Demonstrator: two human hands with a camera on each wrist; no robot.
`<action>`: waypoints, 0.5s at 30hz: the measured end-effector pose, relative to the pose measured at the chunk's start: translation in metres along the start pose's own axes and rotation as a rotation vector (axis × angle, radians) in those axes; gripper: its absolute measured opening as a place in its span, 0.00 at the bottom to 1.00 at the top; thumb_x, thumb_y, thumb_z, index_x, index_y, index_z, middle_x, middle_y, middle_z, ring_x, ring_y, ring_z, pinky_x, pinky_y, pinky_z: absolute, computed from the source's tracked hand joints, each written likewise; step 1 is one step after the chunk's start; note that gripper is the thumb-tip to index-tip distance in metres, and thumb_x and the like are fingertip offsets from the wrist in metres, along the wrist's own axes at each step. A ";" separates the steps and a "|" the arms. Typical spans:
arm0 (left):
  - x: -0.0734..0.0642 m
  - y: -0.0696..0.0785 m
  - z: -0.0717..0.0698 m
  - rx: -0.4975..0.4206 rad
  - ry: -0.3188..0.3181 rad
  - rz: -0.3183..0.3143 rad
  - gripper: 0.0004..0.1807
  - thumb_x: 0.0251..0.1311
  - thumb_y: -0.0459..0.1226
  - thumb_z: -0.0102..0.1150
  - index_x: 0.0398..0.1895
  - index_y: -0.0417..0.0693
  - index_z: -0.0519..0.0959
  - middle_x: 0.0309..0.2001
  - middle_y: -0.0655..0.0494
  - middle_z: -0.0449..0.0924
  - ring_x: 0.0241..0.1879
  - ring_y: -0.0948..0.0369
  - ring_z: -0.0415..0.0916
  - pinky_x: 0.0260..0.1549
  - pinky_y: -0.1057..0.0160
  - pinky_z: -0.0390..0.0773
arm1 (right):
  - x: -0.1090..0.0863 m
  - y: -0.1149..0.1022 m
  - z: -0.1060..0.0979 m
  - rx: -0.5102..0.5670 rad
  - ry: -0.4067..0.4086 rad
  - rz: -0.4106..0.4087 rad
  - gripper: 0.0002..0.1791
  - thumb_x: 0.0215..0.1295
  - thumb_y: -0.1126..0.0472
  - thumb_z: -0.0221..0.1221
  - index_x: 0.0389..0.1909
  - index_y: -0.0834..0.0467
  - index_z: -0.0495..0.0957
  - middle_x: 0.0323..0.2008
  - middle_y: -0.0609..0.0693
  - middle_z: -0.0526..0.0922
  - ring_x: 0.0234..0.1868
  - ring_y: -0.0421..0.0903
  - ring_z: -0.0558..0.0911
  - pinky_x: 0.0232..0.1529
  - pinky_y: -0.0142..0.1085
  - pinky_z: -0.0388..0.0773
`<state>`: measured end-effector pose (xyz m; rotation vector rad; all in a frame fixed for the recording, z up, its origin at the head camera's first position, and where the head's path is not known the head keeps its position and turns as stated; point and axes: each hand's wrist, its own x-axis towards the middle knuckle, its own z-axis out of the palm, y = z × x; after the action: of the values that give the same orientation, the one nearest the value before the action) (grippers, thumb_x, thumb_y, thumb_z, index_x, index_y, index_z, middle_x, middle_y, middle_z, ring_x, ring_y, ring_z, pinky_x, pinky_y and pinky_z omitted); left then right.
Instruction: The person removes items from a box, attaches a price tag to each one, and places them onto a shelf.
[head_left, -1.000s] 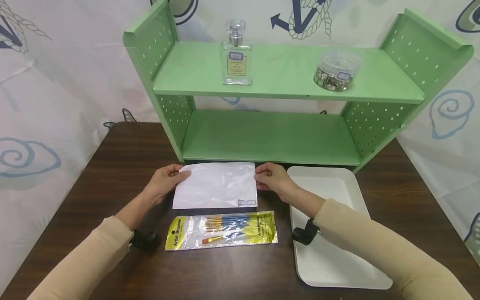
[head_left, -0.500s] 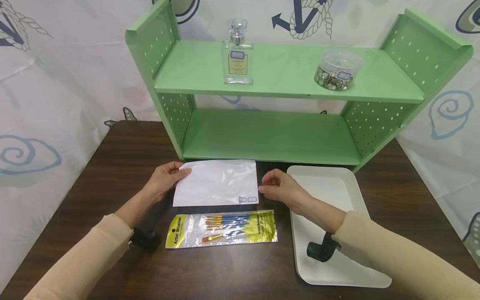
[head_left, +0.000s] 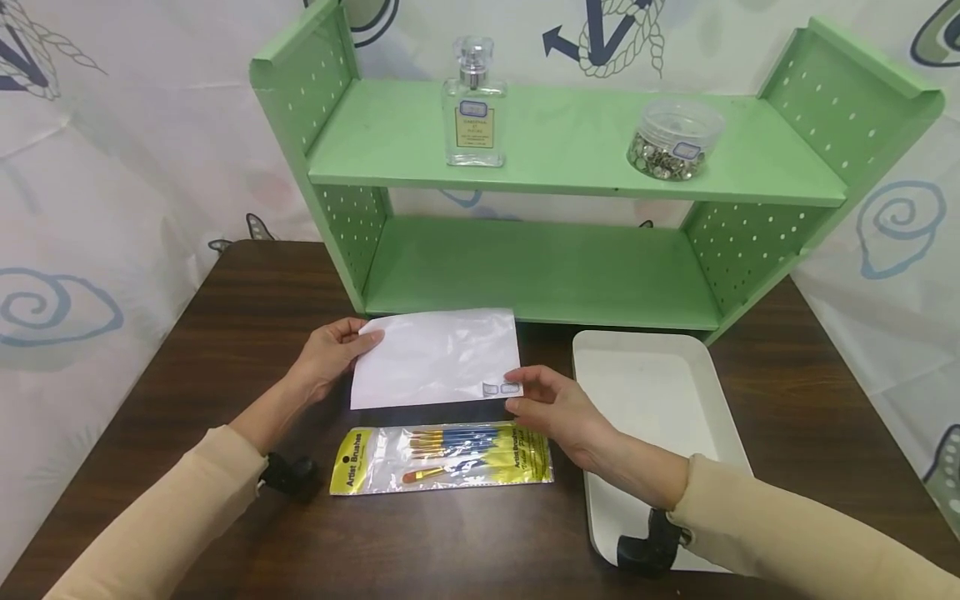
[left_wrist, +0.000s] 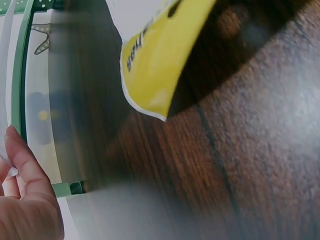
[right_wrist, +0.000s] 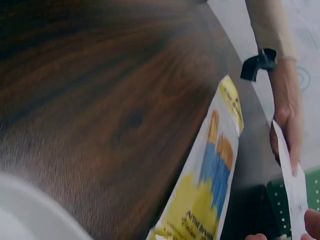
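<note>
A glossy white sheet (head_left: 435,358), with two small labels at its lower right corner, is held in front of the green shelf. My left hand (head_left: 330,354) pinches its left edge, thumb on the face. In the left wrist view only a thin strip of the sheet (left_wrist: 6,65) shows beside my left hand (left_wrist: 30,195). At the labelled corner is my right hand (head_left: 566,417), its thumb and fingers parted around the corner. Just in front lies a clear and yellow pack of artist brushes (head_left: 442,458), flat on the table.
A white tray (head_left: 656,367) lies to the right, partly under my right forearm. The green two-tier shelf (head_left: 525,275) stands at the back. On its upper board are a perfume bottle (head_left: 475,125) and a clear jar (head_left: 675,142) of small metallic pieces.
My right hand let go of the sheet's right edge, drew back, then moved down to the labelled corner. The sheet has risen slightly and tilted; my left hand keeps its grip.
</note>
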<state>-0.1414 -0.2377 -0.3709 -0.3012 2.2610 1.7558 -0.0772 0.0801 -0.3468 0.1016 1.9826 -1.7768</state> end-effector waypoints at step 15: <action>-0.002 0.002 0.010 -0.027 0.008 0.016 0.19 0.62 0.40 0.59 0.49 0.34 0.70 0.22 0.66 0.74 0.22 0.70 0.69 0.23 0.71 0.70 | 0.010 0.003 0.019 0.108 0.063 -0.014 0.20 0.61 0.71 0.58 0.54 0.58 0.74 0.49 0.59 0.75 0.47 0.55 0.81 0.48 0.39 0.79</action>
<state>-0.1397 -0.2279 -0.3709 -0.2969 2.2525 1.7977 -0.0788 0.0598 -0.3545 0.1815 1.9346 -1.9114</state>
